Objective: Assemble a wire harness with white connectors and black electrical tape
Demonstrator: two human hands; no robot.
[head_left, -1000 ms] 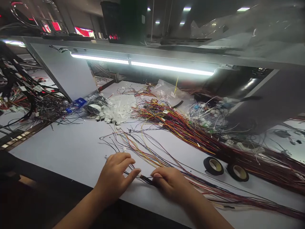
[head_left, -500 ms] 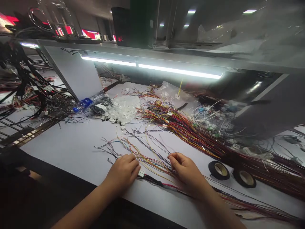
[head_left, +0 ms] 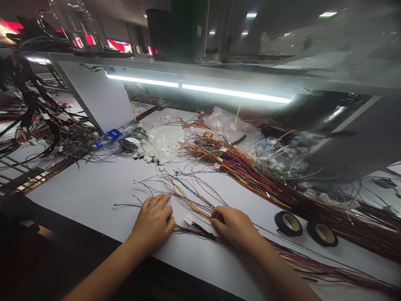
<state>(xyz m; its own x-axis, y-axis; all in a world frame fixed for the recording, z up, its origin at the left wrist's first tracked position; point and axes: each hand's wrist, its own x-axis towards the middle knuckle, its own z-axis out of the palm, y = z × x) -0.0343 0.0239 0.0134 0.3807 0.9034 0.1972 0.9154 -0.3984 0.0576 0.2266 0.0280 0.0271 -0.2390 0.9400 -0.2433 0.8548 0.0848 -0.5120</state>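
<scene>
Dark thin wires [head_left: 191, 232] run beneath my left hand [head_left: 154, 222], whose fingers are curled together over them; their tips stick out on its left. My right hand [head_left: 233, 225] is closed, thumb to fingertips, around a loose bundle of yellow, red and dark wires [head_left: 188, 200] that fan out to the upper left. Between the hands lies a white connector [head_left: 189, 219] with a black-wrapped lead [head_left: 203, 230] leading under my right hand. The exact grip inside each hand is partly hidden.
Two black tape rolls [head_left: 288, 223] [head_left: 322, 234] lie right of my right hand. Behind stretches a thick bundle of red and yellow wires [head_left: 250, 171]. White connectors in a plastic bag [head_left: 166, 142] and a blue-labelled bottle [head_left: 112, 135] sit at the back left, under a lit shelf [head_left: 200, 71].
My right hand has moved left and slightly down, towards the connector. My left hand has shifted a little left, off the connector, which now shows more fully with dark wires beside it.
</scene>
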